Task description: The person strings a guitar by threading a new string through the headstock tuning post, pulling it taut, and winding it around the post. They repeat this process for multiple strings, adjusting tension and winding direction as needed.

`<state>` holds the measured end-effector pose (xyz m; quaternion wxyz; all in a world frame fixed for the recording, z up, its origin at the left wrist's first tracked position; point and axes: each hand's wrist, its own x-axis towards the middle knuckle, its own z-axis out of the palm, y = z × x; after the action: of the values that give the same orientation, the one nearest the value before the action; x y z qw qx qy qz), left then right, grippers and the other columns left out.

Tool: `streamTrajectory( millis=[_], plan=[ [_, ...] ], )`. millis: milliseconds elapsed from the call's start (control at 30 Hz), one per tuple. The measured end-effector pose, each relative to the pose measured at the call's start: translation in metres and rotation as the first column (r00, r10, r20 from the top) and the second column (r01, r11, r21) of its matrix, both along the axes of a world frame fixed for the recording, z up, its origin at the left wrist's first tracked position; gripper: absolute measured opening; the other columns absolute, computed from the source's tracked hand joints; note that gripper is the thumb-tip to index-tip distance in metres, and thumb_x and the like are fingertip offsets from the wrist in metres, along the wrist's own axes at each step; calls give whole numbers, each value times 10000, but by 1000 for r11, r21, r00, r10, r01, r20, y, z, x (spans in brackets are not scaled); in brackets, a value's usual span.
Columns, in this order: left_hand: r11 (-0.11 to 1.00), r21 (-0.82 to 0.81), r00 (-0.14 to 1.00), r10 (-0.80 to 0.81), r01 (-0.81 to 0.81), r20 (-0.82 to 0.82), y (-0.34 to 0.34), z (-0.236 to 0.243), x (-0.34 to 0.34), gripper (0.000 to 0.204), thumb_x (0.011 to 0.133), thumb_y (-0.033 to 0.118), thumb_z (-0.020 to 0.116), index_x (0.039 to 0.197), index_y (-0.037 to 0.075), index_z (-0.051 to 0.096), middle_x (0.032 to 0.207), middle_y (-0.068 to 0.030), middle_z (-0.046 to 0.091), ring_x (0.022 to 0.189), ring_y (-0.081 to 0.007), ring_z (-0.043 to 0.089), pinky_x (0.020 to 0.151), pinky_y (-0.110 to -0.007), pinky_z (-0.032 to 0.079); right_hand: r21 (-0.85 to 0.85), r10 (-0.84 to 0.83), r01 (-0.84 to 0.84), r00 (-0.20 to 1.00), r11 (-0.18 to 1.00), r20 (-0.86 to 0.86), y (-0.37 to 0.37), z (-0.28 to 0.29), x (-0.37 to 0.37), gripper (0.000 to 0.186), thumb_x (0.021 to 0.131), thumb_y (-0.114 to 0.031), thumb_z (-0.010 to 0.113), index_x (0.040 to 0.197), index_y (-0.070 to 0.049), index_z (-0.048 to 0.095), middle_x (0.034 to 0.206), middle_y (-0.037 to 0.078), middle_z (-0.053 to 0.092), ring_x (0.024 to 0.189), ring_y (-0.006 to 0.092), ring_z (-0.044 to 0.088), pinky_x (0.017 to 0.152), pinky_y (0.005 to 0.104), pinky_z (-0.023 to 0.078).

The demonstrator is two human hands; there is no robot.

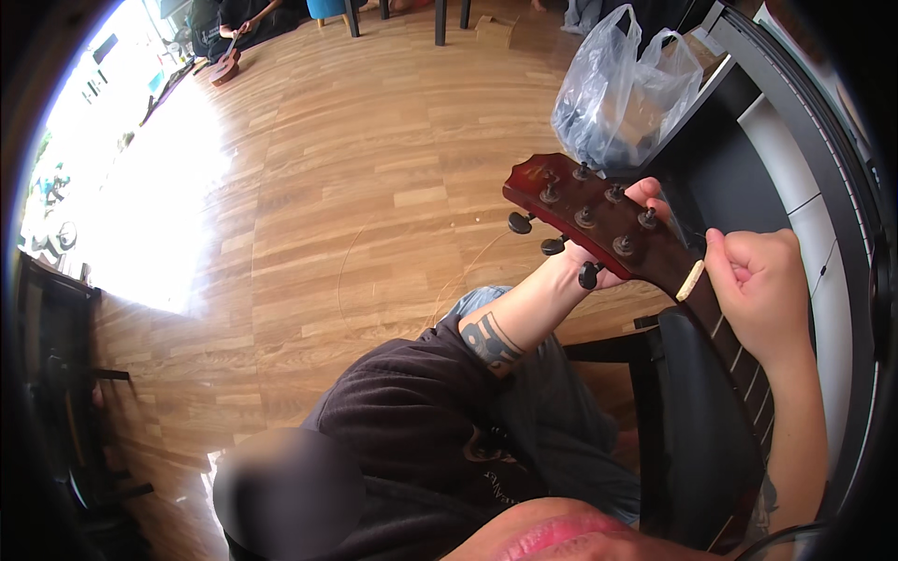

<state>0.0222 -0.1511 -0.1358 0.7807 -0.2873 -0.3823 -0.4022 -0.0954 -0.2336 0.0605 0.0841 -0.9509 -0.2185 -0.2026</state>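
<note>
Headstock right of centre, neck ran down toward lower right. Left hand was behind the headstock — fingers past its far edge; right hand just right of the neck's upper end. Keyboard instrument stood along the right side, plastic bag beyond the headstock, left of the instrument. Loose strings lay on the floor, left of the headstock — small guitar far upper left.

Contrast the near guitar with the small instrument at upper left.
The near guitar's body is hardly in view; the far instrument's is plainly seen. The near guitar's neck slants up leftward, the far instrument's up rightward. The near guitar looks large and dark, the far instrument small and lighter. Both are brownish and held.
</note>
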Motion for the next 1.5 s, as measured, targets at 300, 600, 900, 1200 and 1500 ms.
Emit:
streamTrajectory(
  millis=[300, 600, 900, 1200, 1500],
  plan=[
    [996, 38, 996, 87, -86, -31, 3, -10, 3, 464, 990, 322, 633, 1396, 144, 494, 1182, -44, 588, 1164, -205, 511, 974, -401, 539, -21, -4, 4, 1000, 1000, -3, -1, 2, -1, 432, 897, -35, 664, 549, 8, 412, 484, 142, 326, 388, 279, 292, 444, 385, 225],
    [989, 121, 993, 94, -84, -76, 1, -4, -9, 507, 979, 331, 629, 1424, 147, 468, 1101, -23, 561, 1010, -207, 510, 881, -376, 531, -14, -15, 15, 1000, 1000, -27, 1, 4, -3, 400, 893, -39, 657, 559, 22, 447, 502, 172, 372, 395, 307, 358, 441, 377, 265],
    [996, 62, 997, 65, -62, -34, 3, 5, -5, 436, 983, 323, 619, 1367, 166, 488, 1089, 1, 570, 941, -210, 490, 831, -369, 513, -5, 4, -4, 1000, 1000, -20, 2, 5, -1, 386, 890, -45, 656, 567, 27, 459, 512, 182, 395, 398, 322, 399, 441, 378, 285],
    [994, 84, 997, 70, -68, -20, 0, -15, 1, 520, 1042, 290, 554, 1520, 126, 426, 1190, -81, 605, 1139, -248, 545, 953, -413, 537, -33, -4, 4, 1000, 999, -8, 3, 7, -3, 388, 894, -56, 658, 571, 30, 462, 513, 185, 404, 403, 331, 410, 443, 384, 292],
    [996, 33, 996, -86, 87, -30, 2, -14, 7, 380, 977, 215, 649, 1340, 162, 550, 1132, -30, 652, 1157, -218, 558, 982, -397, 533, -35, 11, -12, 1000, 999, -21, -3, 4, 2, 372, 886, -66, 662, 563, 14, 495, 514, 180, 429, 425, 343, 440, 451, 387, 320]
  ],
)
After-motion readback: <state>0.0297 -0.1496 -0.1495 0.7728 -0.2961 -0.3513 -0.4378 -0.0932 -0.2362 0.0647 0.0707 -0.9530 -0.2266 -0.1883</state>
